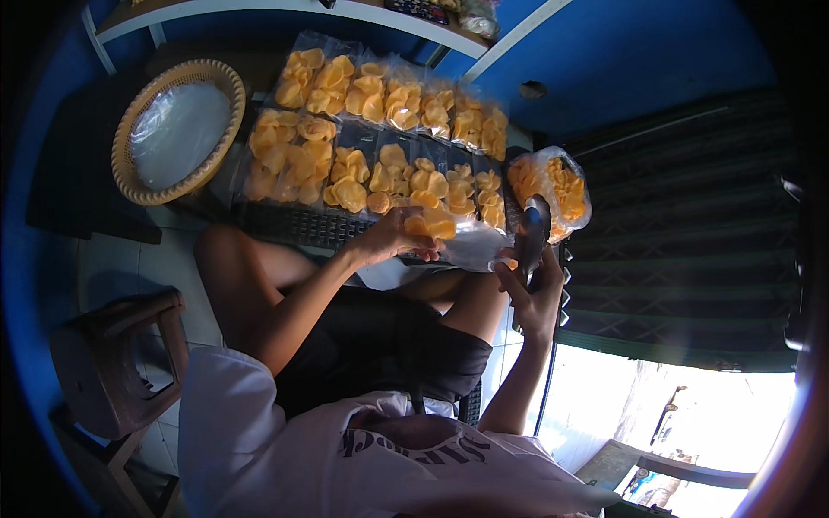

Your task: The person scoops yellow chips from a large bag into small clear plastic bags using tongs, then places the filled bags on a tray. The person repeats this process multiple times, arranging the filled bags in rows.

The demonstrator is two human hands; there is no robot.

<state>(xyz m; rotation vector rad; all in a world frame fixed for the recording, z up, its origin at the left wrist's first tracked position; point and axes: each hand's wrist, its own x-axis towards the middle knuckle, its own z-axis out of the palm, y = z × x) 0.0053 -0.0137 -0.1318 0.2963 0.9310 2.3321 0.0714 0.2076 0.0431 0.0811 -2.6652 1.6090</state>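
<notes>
My left hand [390, 239] is closed round the lower end of a clear plastic bag [474, 245] with a few orange-yellow crackers [429, 225] in it. The bag lies sideways above my lap, its other end reaching toward my right hand. My right hand [537, 292] is closed on a dark, round-ended tool [534, 231], perhaps tongs or a scoop, whose exact kind I cannot make out. Its thumb is beside a cracker piece at the bag's end. Just beyond this hand stands a large clear bag of loose crackers [566, 192].
Two rows of filled cracker bags [349, 181] lie on a dark slatted surface [315, 227] ahead of me. A woven basket [126, 154] holding clear plastic bags is at the far left. A brown stool [95, 371] stands at left, a dark shutter [673, 242] at right.
</notes>
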